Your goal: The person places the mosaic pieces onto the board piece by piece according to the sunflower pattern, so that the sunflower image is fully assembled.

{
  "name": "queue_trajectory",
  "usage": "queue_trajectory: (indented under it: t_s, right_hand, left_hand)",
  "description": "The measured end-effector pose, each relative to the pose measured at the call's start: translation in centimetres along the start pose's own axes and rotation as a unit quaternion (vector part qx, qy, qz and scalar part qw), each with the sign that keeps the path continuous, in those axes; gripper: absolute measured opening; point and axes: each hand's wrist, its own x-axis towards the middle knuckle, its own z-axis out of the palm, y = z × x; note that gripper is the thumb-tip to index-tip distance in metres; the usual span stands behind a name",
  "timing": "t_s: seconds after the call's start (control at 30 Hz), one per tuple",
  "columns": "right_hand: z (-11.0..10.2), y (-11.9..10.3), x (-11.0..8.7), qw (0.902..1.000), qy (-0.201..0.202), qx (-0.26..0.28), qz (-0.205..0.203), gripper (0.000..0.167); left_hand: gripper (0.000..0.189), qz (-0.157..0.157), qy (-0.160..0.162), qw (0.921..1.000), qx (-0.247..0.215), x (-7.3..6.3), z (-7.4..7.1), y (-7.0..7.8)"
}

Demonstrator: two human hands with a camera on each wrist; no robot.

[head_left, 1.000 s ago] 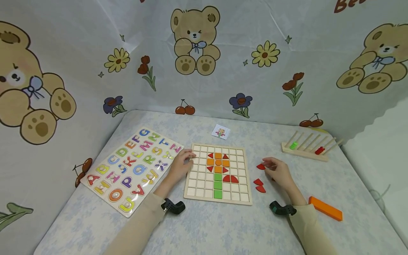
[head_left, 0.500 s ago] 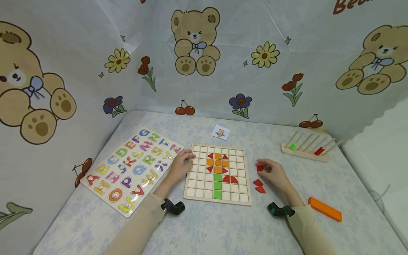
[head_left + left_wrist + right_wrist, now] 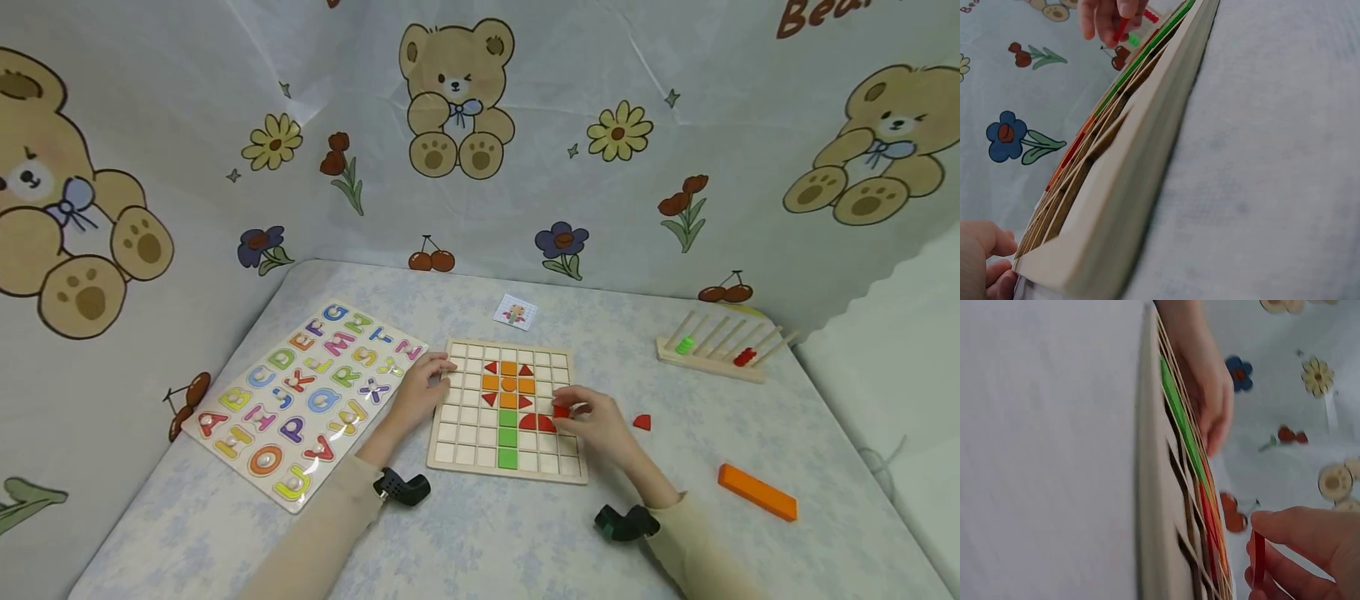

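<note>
My right hand [image 3: 598, 423] is over the right side of the wooden grid board [image 3: 465, 433], pinching a red puzzle piece [image 3: 561, 411] between thumb and fingers. The right wrist view shows that piece edge-on. Close to it on the board lie red rounded pieces [image 3: 528, 422]. Orange squares [image 3: 508, 368], red triangles [image 3: 526, 402] and a column of green squares [image 3: 507, 437] also fill cells. At the board's left edge, my left hand [image 3: 420, 390] rests with loosely bent fingers. Another red rounded piece [image 3: 642, 422] lies on the table to the right.
An alphabet puzzle board [image 3: 264, 460] lies left of the grid. Behind it is a small picture card [image 3: 515, 312]. A pegged wooden stand [image 3: 708, 367] with green and red beads is at the back right, an orange block [image 3: 757, 492] at the front right.
My right hand has picked up a red piece from the table and carried it left over the board. Two loose red pieces are now hidden behind that hand. The left hand stays put.
</note>
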Motion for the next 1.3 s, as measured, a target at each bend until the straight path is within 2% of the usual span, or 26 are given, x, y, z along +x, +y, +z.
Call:
queue_trajectory:
  t_s: [0.13,0.27,0.37,0.5,0.73,0.87,0.97,1.13,1.3]
  right_hand:
    - [3.0,-1.8,-0.8,0.9983,-0.044,0.012,-0.035,0.032]
    - [4.5,-1.9,-1.4,0.9979,-0.034,0.002,-0.055,0.030]
    - [4.9,-1.7,-1.5,0.9974,-0.024,0.015,-0.066,0.030]
    - [5.1,-1.5,-1.6,0.9961,-0.032,0.033,-0.076,0.029]
    - [5.0,-1.6,-1.6,0.9958,-0.035,0.014,-0.084,0.029]
    - [4.2,-1.8,-1.3,0.9965,-0.040,0.022,-0.070,0.026]
    - [2.9,-1.8,-0.9,0.9983,-0.014,0.005,-0.057,0.025]
    - [0.0,-0.9,-1.0,0.9966,0.043,-0.067,0.018,0.025]
    - [-1.7,0.7,-3.1,0.9886,0.047,-0.118,0.080,0.030]
  left_hand:
    - [0.022,-0.001,-0.003,1.0000,-0.007,-0.1,-0.2,0.2]
    - [0.022,0.001,-0.006,0.9999,-0.009,-0.2,-0.2,0.2]
    - [0.022,0.002,-0.007,1.0000,-0.007,-0.2,-0.2,0.1]
    - [0.023,0.001,-0.006,0.9999,-0.012,-0.4,-0.3,0.0]
    - [0.023,0.006,-0.004,0.9999,-0.010,-0.1,-0.2,0.1]
    - [0.022,0.004,-0.005,0.9999,-0.010,0.0,-0.2,0.1]
    - [0.022,0.006,-0.005,0.9999,-0.009,0.0,-0.2,0.2]
    - [0.022,0.005,-0.003,0.9999,-0.009,0.0,-0.3,0.3]
    - [0.021,0.007,-0.005,0.9999,-0.011,-0.3,-0.3,0.2]
